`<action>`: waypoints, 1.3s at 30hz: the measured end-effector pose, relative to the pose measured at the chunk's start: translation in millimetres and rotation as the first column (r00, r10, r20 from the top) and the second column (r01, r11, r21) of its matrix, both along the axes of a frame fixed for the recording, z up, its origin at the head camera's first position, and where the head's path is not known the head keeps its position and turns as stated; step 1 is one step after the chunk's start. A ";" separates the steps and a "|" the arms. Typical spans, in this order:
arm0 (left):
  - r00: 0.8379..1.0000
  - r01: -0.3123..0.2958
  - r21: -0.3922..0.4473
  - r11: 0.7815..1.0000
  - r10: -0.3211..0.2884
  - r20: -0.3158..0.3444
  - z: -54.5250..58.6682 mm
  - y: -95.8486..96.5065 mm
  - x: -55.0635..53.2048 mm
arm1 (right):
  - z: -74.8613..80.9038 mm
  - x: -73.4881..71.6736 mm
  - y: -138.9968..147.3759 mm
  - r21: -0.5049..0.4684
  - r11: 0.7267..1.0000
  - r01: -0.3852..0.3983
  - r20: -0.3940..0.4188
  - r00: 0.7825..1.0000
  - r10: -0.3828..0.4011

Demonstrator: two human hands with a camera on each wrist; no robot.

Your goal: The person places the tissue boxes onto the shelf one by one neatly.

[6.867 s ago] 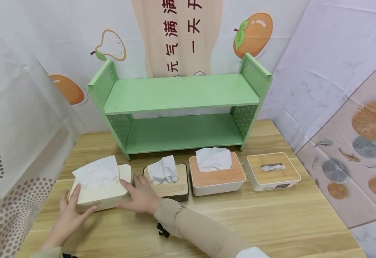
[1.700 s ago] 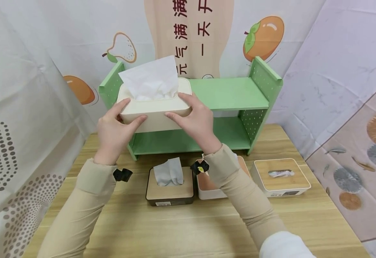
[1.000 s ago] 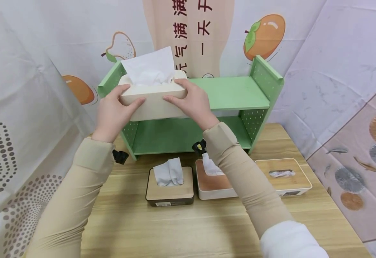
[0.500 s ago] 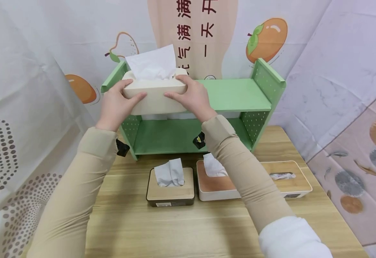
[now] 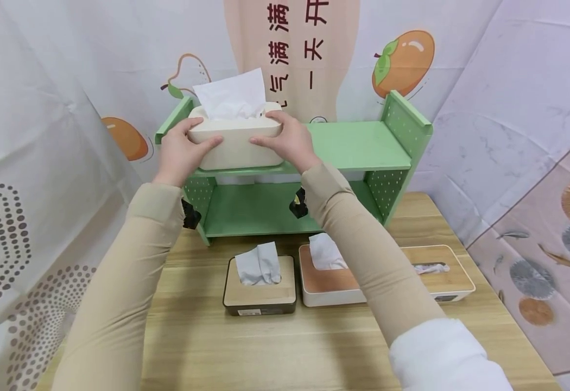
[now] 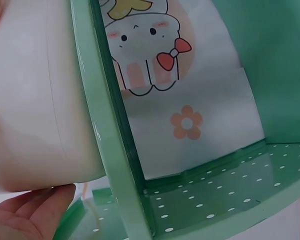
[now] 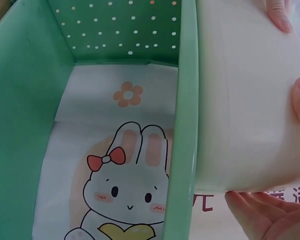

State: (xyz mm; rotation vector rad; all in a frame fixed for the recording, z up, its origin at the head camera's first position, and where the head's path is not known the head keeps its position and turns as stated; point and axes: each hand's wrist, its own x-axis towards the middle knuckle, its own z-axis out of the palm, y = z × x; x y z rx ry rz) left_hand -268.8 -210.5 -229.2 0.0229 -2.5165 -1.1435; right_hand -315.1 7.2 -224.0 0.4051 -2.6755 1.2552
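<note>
A cream tissue box [image 5: 240,149] with a white tissue [image 5: 231,96] sticking out of its top is at the left part of the green rack's upper shelf [image 5: 363,145]. My left hand [image 5: 179,155] grips its left end, thumb on the front face. At the other end my right hand [image 5: 295,142] holds it the same way. Both wrist views show the cream box [image 6: 40,100] right at the upper board's front edge [image 7: 186,100], with fingers at its ends.
On the wooden table [image 5: 265,347] stand a black-based tissue box [image 5: 260,293], a white one with a reddish-brown lid [image 5: 324,279] and a white one with a bamboo lid [image 5: 436,279]. My right sleeve overlaps the last two. The rack's lower shelf [image 5: 255,209] lies below my hands.
The cream tissue box has gone from the table's left side up to the rack's upper shelf, held by both hands. Over the last second it has come down slightly onto the board's front edge.
</note>
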 end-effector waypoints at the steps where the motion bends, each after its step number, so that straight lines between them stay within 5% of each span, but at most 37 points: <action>1: 1.000 0.003 0.003 1.000 -0.003 0.004 0.9 -0.1 -1.5 | 0.8 -1.4 -0.4 -0.002 1.000 0.000 0.004 1.000 0.000; 13: 1.000 -0.008 0.018 1.000 0.008 0.017 2.1 -1.4 -17.4 | 1.8 -12.9 -5.5 -0.033 0.999 0.004 0.024 1.000 -0.003; 31: 0.997 -0.023 0.099 0.995 0.016 0.072 6.9 0.3 -23.7 | 2.0 -18.5 -12.8 -0.028 1.000 0.004 0.032 0.999 -0.003; 39: 0.998 -0.010 0.003 1.000 0.009 0.060 6.6 -0.5 -24.3 | 2.3 -19.3 -12.9 -0.064 0.998 -0.028 0.055 0.998 0.031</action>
